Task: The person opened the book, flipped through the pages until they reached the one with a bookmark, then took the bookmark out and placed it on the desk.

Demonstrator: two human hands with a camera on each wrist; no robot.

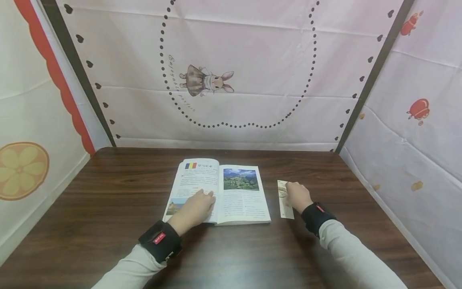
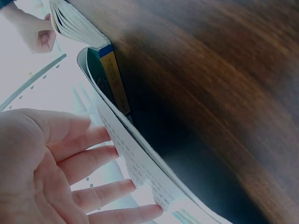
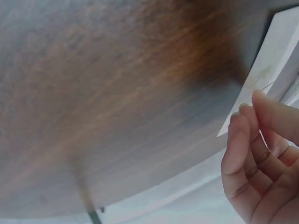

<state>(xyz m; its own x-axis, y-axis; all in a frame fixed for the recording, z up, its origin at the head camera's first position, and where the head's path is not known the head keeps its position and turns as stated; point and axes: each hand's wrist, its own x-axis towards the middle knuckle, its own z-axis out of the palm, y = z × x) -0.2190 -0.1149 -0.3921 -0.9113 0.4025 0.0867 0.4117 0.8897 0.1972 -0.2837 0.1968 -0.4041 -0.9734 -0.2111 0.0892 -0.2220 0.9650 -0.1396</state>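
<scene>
Pale cloth (image 1: 252, 48) hangs behind and on both sides of a dark brown wood table (image 1: 108, 233). On the back cloth is a rabbit (image 1: 207, 81) in a dress, turned on its side, with rows of dark dots (image 1: 163, 52) around it. An orange slice (image 1: 21, 170) is printed on the left cloth.

An open book (image 1: 245, 210) lies on the table, near the middle. Its left page has a small blue, yellow and red flag (image 1: 190, 165) at the top. Its right page has a picture of green hills (image 1: 241, 179). In the left wrist view, the book shows a yellow spine (image 2: 116, 84) with a blue end.

The person's left hand (image 1: 195, 208) rests on the left page. Its fingers are spread apart, and their tips touch the paper.

Just right of the book, well within reach, is a thin paper strip (image 1: 287, 212). The right hand (image 1: 298, 196) is at its right edge, with fingers curled and the thumb close to the fingertips. I cannot tell if they pinch the strip or just meet beside it.

Both wrists wear a black band (image 1: 160, 241), and both arms have light sleeves (image 1: 355, 253).
</scene>
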